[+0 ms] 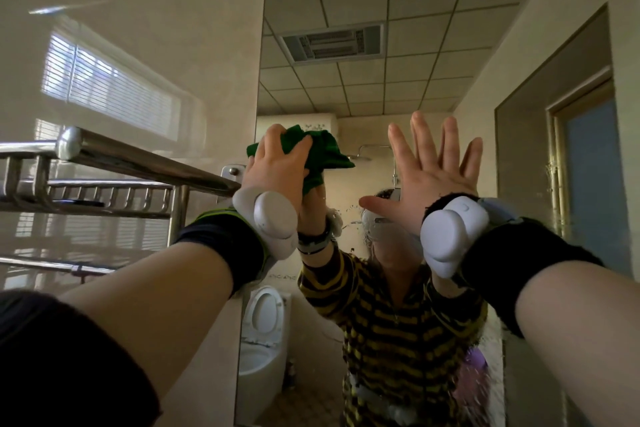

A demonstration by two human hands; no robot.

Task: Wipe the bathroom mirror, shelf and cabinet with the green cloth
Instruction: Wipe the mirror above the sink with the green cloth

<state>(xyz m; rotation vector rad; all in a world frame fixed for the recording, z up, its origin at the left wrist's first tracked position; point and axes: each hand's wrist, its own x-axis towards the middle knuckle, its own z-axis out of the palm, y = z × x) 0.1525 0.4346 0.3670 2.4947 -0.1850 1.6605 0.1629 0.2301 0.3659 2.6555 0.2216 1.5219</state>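
Observation:
The large wall mirror fills the right half of the view and reflects the ceiling, a toilet and a person in a striped top. My left hand grips a bunched green cloth and holds it against the glass near the mirror's left edge. My right hand is raised with fingers spread flat against the mirror, to the right of the cloth. Water spots and streaks show on the glass around the hands. White trackers sit on both wrists.
A stainless steel towel rack with a shelf is fixed to the tiled wall at the left, and its top bar reaches close to my left wrist. A door frame shows reflected at the right of the mirror.

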